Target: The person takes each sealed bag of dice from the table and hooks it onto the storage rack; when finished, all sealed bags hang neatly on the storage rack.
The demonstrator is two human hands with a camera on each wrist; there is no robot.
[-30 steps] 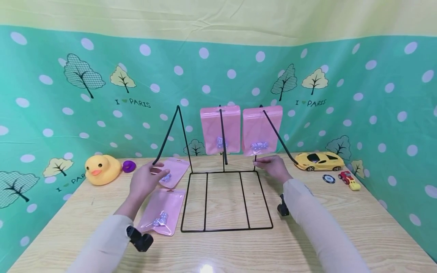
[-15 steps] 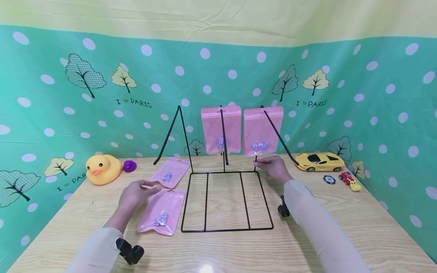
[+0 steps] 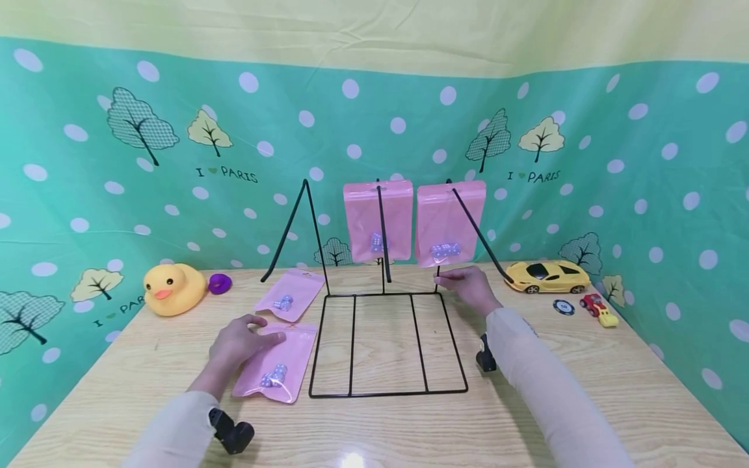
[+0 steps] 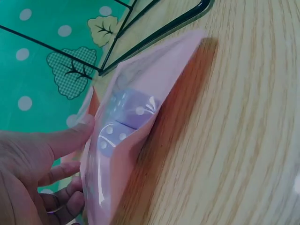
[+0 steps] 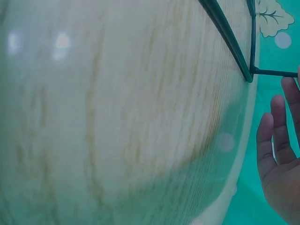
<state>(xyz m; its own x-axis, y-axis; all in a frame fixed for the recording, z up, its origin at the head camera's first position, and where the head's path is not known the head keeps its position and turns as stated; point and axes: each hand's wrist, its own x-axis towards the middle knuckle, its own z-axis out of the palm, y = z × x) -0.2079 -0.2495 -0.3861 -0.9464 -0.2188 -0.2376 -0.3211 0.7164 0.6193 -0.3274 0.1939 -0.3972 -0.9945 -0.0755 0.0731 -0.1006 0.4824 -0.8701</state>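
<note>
**Two Hung, Two Lay Below**

Through my head feed I saw the left hand (image 3: 236, 344) loose, thumb and forefinger parted at the top edge of the nearer pink bag (image 3: 292, 357). That bag, with spotted dice (image 3: 274, 376) inside, lay on the table (image 3: 409, 429) just left of the wire rack (image 3: 352, 344). The right hand (image 3: 471, 289) pinched the rack's right upright low down. A farther pink bag (image 3: 298, 286) lay behind the nearer one; two hanging bags (image 3: 365, 211) occupied the middle and right hooks. Whether the left thumb pressed firmly, I couldn't tell.
</note>
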